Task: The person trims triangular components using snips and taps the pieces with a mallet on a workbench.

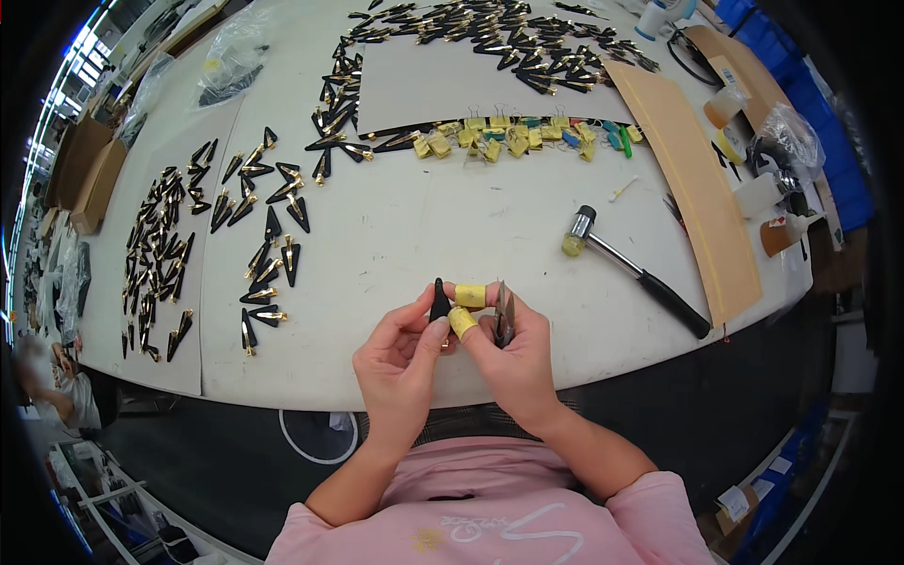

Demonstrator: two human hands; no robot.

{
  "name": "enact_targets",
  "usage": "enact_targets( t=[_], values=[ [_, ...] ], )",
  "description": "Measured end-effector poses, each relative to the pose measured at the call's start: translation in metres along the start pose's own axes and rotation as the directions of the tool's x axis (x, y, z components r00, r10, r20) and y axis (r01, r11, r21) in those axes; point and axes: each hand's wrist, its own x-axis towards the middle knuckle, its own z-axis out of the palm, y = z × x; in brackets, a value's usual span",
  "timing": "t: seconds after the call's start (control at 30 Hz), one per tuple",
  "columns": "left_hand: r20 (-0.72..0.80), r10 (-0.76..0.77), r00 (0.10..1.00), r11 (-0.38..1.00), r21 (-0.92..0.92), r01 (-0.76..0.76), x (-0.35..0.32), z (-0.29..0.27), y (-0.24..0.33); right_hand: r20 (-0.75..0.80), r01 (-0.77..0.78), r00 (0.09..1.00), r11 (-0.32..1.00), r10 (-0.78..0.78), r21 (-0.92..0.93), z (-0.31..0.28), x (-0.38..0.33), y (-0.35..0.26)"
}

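Observation:
Close to the table's near edge, my left hand (400, 344) is closed on a black pointed hair clip (439, 299), held upright between thumb and fingers. Its gold metal part shows just below my thumb. My right hand (516, 363) meets it from the right, with yellow tape wrapped round the thumb and index finger. Those two taped fingertips are at the clip's side; whether they press on it I cannot tell. Tucked in the right palm is a pair of small metal snips (505, 315), its lower part hidden by the fingers.
Many black-and-gold hair clips (155, 254) lie on a grey board at left, more at the back. Yellow binder clips (518, 141) line a board's edge. A mallet (640, 273) lies at right beside a cardboard strip (697, 198). Bottles (782, 234) stand beyond it.

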Motion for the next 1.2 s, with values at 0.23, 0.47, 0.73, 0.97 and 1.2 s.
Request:
enact_targets(
  t=[0.23, 0.47, 0.73, 0.97, 1.2],
  values=[
    [0.018, -0.027, 0.999, 0.999, -0.018, 0.028, -0.001, 0.002, -0.002, 0.001, 0.039, 0.999, 0.999, -0.039, -0.026, -0.004, 0.002, 0.002],
    [0.029, 0.025, 0.999, 0.999, 0.023, -0.026, -0.003, 0.0, -0.012, 0.014, 0.018, 1.0, 0.999, -0.017, -0.032, -0.003, 0.002, 0.001],
    [-0.027, -0.026, 0.999, 1.0, -0.015, 0.026, -0.002, 0.002, -0.007, 0.016, 0.023, 1.0, 0.997, -0.022, -0.068, -0.005, 0.001, 0.004],
    [0.042, -0.09, 0.995, 0.987, -0.132, 0.095, 0.003, -0.005, 0.002, 0.047, 0.018, 0.999, 1.0, -0.017, -0.014, -0.007, 0.001, 0.004],
    [0.086, -0.132, 0.987, 0.977, -0.157, 0.144, 0.002, -0.007, 0.01, 0.059, 0.001, 0.998, 1.0, -0.003, 0.029, -0.008, 0.0, 0.002]
  ],
)
